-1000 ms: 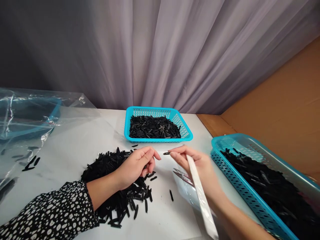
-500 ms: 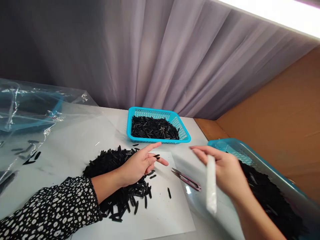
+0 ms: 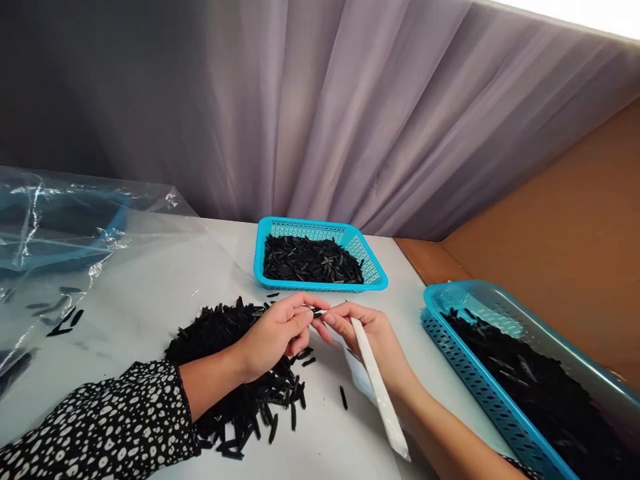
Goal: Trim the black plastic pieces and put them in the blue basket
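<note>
My left hand (image 3: 277,333) rests on a heap of small black strips (image 3: 235,373) and pinches one black strip (image 3: 316,312) at its fingertips. My right hand (image 3: 367,337) meets it fingertip to fingertip, closed round a long white stick-like tool (image 3: 377,387) whose tip touches that strip. Both hands sit at the table's middle, on a white sheet.
A blue basket (image 3: 373,283) of black strips stands behind the hands. A second, larger blue basket (image 3: 480,373) of strips lies to the right. Crumpled clear plastic (image 3: 60,247) covers the left side. A brown cardboard wall (image 3: 565,240) stands at the right, a grey curtain behind.
My right hand swung out toward the right basket, then came back to meet my left hand. My left hand picked a new strip. The scissors seen earlier are now hidden under my right hand.
</note>
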A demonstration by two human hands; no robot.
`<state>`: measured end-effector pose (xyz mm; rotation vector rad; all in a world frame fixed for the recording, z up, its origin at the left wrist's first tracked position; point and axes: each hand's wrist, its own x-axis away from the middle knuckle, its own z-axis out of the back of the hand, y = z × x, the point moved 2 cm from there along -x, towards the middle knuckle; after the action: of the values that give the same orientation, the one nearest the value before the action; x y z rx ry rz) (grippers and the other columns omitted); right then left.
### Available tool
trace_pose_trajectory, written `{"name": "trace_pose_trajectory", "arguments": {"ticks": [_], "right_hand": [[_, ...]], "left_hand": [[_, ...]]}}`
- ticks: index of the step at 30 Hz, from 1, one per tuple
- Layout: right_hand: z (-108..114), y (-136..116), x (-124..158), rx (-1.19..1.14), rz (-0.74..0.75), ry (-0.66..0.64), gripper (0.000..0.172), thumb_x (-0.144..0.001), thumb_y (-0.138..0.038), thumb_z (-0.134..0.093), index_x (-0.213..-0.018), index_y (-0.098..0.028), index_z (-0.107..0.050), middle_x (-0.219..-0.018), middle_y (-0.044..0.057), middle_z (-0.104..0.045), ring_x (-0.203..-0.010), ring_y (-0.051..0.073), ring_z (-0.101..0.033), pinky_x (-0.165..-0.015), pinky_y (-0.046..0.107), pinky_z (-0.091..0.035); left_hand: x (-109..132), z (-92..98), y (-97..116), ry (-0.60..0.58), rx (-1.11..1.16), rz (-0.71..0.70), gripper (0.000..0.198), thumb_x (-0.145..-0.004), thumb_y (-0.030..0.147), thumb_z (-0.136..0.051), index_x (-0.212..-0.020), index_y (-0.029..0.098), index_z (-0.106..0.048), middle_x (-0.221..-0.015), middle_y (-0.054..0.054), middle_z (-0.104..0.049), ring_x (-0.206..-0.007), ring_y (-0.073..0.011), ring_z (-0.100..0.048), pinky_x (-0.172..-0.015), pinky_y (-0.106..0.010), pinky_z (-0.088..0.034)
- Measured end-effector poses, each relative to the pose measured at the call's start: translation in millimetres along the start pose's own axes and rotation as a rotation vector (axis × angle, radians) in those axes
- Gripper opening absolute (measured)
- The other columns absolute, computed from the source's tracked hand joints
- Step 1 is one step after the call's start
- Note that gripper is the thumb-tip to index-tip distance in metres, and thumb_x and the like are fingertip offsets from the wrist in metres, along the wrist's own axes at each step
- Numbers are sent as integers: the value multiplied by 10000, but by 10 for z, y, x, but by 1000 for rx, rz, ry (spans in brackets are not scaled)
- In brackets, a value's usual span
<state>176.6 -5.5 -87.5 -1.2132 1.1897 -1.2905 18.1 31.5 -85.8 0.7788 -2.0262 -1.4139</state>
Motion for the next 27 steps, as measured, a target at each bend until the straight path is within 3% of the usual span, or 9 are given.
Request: {"name": "trace_pose_trajectory", "arguments": {"ticks": [5, 9, 12, 15, 27], "right_hand": [[-36, 43, 29, -20, 12, -31, 291, -800, -477, -741, -796, -186, -747, -614, 2, -605, -652, 179, -527, -691, 338, -439], [-82, 21, 62, -91, -25, -11, 297, -759, -477, -773, -752, -182, -739, -577, -16, -555, -586, 149, -467, -622, 315, -412], [-95, 7, 84, -164, -100, 12, 342, -721, -502, -789, -758, -165, -746, -521, -50, -451, -493, 94, -287, -498, 264, -261], [-93, -15, 103, -167, -146, 26, 392, -711, -541, -779, -711, -152, -728, -500, -72, -359, -497, 82, -167, -491, 266, -130], [-16, 67, 80, -137, -73, 105, 342, -675, -481, -833, -844, -186, -794, -499, -70, -355, -527, 95, -187, -506, 275, -144]], "left_hand": [[-3, -6, 0, 25, -48, -17, 261, -902, 432, -585, -987, 201, -498, -733, -5, -680, -424, -51, -335, -480, -237, -225], [12, -16, 11, 25, -53, -21, 293, -895, 459, -587, -980, 204, -471, -735, -16, -699, -426, -52, -333, -476, -240, -208], [16, -13, 20, 29, -22, -29, 289, -900, 462, -567, -970, 202, -461, -724, -22, -708, -425, -53, -322, -468, -242, -184], [12, -3, 26, 48, 17, -35, 286, -896, 457, -571, -960, 203, -455, -706, -23, -712, -425, -57, -315, -467, -245, -179], [-19, 25, 19, 152, -8, -52, 340, -881, 485, -626, -822, 211, -433, -689, -29, -742, -425, -51, -313, -465, -228, -183]]}}
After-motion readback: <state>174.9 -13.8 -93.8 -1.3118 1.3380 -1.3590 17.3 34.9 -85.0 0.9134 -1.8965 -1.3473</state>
